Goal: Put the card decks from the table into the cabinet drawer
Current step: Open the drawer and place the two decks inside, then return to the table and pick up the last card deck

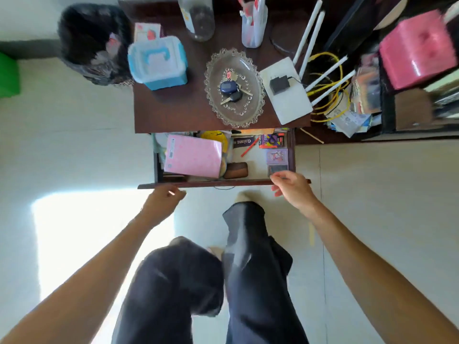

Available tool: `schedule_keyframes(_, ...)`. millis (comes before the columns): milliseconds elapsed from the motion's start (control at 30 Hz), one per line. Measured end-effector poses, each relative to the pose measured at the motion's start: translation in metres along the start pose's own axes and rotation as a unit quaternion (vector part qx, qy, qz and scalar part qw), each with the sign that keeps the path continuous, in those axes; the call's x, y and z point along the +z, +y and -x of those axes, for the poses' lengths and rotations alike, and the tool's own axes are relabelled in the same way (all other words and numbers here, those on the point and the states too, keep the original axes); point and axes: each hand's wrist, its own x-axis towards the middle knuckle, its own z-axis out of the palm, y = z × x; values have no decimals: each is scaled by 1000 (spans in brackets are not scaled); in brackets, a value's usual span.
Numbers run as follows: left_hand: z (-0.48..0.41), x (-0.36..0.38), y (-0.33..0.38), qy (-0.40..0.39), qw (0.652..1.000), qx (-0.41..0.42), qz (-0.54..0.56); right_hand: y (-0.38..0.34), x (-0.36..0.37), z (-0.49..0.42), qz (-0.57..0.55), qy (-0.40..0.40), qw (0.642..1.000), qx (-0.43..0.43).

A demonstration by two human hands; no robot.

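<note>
The right hand [291, 186] pinches a small, stiff, light card deck [277, 169] by its near edge, inside the drawer [223, 184]. The left hand [162, 198] is curled, holding nothing.

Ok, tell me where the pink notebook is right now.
In the head view, the pink notebook lies inside the open drawer, on its left side, next to a brown case and below the cabinet top.
</note>
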Motion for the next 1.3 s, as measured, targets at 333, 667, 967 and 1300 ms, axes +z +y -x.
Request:
schedule_keyframes(333, 344, -118, 11, -57, 969, -123, 208, -105, -92, 321, 240, -70, 968, 11)
schedule_keyframes(667, 531, -127, 0, 78, 923, -128, 355, -193, -150, 385, 372, -117, 921, -23)
schedule_keyframes(967, 642, 28, -55, 245, 743, -301, 546, -275, -64, 380, 593, -257, 743, -172)
schedule_keyframes(1300, 747, 307, 18, 229, 398, -464, 757, -201, 91, 524, 703, -426, 472, -320)
